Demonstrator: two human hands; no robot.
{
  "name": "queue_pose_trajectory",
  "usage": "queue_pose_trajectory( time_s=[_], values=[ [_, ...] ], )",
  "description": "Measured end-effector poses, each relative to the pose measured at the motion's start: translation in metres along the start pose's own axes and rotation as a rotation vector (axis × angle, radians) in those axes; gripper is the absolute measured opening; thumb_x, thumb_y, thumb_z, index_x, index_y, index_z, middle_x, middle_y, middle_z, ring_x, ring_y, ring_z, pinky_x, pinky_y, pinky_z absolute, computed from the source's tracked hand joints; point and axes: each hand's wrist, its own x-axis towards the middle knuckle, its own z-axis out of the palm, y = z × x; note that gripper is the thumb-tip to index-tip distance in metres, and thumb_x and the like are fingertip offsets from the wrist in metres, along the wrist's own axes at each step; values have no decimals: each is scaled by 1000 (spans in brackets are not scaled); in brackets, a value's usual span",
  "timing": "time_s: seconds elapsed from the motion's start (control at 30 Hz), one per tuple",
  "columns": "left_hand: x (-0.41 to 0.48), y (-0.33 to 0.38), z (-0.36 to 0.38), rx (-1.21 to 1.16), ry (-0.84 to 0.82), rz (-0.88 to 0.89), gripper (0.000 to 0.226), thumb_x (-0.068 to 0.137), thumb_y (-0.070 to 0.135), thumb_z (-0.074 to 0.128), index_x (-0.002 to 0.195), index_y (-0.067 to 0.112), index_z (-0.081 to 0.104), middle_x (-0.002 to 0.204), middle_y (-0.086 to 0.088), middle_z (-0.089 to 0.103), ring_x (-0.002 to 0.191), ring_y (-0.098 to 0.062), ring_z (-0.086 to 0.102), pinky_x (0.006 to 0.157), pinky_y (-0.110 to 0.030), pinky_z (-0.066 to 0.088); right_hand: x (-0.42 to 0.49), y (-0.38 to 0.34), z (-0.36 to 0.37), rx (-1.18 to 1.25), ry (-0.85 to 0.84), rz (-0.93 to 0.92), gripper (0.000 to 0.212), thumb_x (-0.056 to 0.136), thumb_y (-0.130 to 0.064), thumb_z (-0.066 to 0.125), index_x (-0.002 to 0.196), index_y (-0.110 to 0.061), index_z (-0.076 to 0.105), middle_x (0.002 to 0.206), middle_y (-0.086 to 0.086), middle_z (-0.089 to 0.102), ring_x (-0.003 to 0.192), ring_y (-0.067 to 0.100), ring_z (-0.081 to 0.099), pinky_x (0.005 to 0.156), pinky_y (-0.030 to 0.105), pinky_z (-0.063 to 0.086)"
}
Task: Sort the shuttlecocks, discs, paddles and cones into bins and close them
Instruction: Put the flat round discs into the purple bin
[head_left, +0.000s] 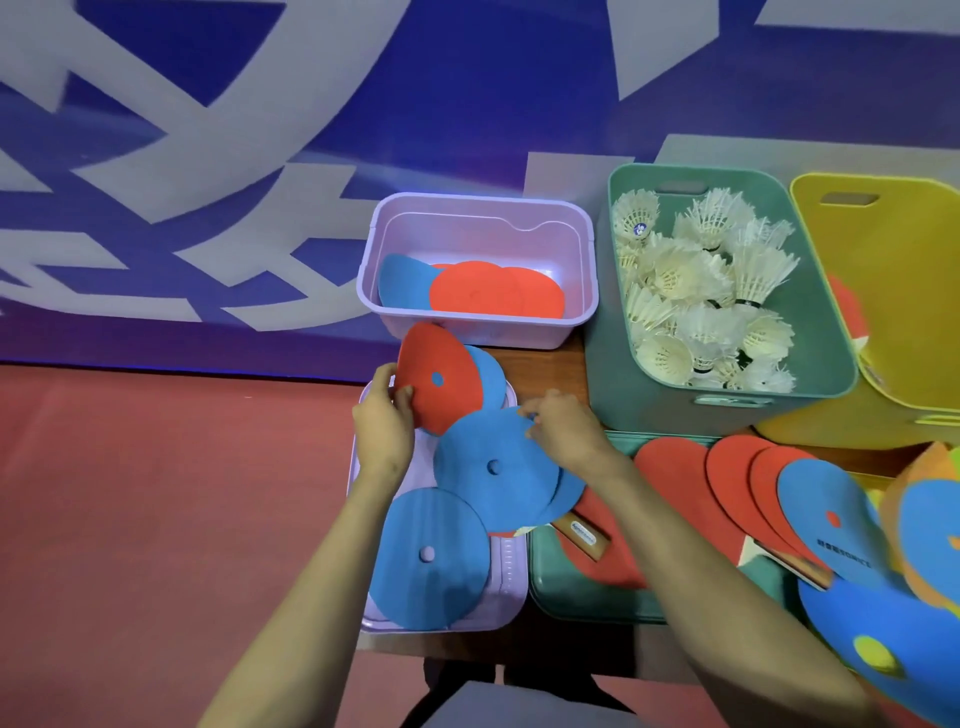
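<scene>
Left hand (382, 415) pinches a red disc (436, 382), tilted up, probably bound for the purple bin (478, 213) at 12 o'clock. Right hand (563, 428) pinches the edge of a blue disc (493, 467), separating it from the pile on the purple lid (506, 582).

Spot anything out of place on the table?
Yes: a paddle lies on the green lid, half buried under blue discs, not binned. Discs also pile on the purple lid, which blocks closing.
</scene>
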Motion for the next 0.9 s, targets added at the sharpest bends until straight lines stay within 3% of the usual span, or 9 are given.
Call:
queue_pose_trajectory(
  time_s=[0.1, 0.23, 0.4, 0.5, 0.63, 0.7, 0.83, 0.9],
  values=[
    [-9, 7, -5, -55, 55, 22, 27, 95, 13, 51, 120, 17, 60, 97, -11, 65, 83, -31, 64, 77, -46, 56, -4, -2, -22, -18, 74, -31, 27, 87, -10, 52, 102, -24, 69, 105, 6, 64, 99, 29, 58, 81, 35, 48],
    [-21, 20, -14, -38, 88, 70, 28, 96, 12, 49, 123, 15, 60, 86, -2, 61, 77, -31, 65, 77, -40, 55, -8, -7, -55, -62, 236, -82, 30, 91, -14, 52, 117, -23, 64, 118, 6, 64, 108, 31, 57, 88, 38, 47],
    [-29, 25, -19, -103, 171, 155, 28, 95, 12, 52, 121, 15, 63, 92, -8, 69, 77, -25, 64, 81, -45, 55, -12, -15, -86, -79, 446, -212, 27, 91, -7, 47, 111, -13, 65, 100, 15, 62, 94, 35, 57, 75, 38, 45],
    [-24, 34, -21, -195, 250, 162, 28, 95, 15, 55, 121, 14, 63, 98, -9, 70, 79, -26, 64, 80, -47, 55, -14, -22, -103, -8, 607, -259, 26, 88, -3, 49, 107, -8, 66, 95, 20, 61, 86, 38, 58, 74, 42, 48],
    [-6, 67, -25, -166, 295, 178, 32, 96, 16, 51, 127, 11, 57, 105, -5, 67, 84, -19, 59, 83, -27, 48, -12, -31, -125, 114, 762, -268, 26, 89, -4, 51, 110, -6, 66, 95, 22, 61, 87, 36, 58, 75, 36, 43],
    [13, 79, -21, -132, 248, 138, 35, 96, 14, 47, 130, 11, 53, 103, -5, 65, 86, -21, 58, 81, -28, 46, -3, -32, -133, 126, 777, -234, 26, 90, -4, 48, 110, -5, 65, 99, 22, 60, 89, 36, 57, 76, 36, 42],
    [62, 93, -3, -162, 86, 41, 41, 88, 0, 38, 128, 4, 47, 108, -12, 60, 95, -32, 60, 86, -46, 52, 17, -34, -143, 91, 790, -175, 29, 90, -4, 45, 112, -6, 63, 98, 21, 58, 87, 39, 56, 75, 42, 46],
    [82, 100, 8, -150, 35, -1, 38, 87, -4, 36, 123, 2, 48, 103, -11, 59, 92, -30, 60, 83, -42, 52, 26, -35, -145, 70, 776, -151, 30, 90, -3, 44, 113, -5, 62, 98, 22, 57, 87, 39, 56, 73, 42, 46]
  ],
)
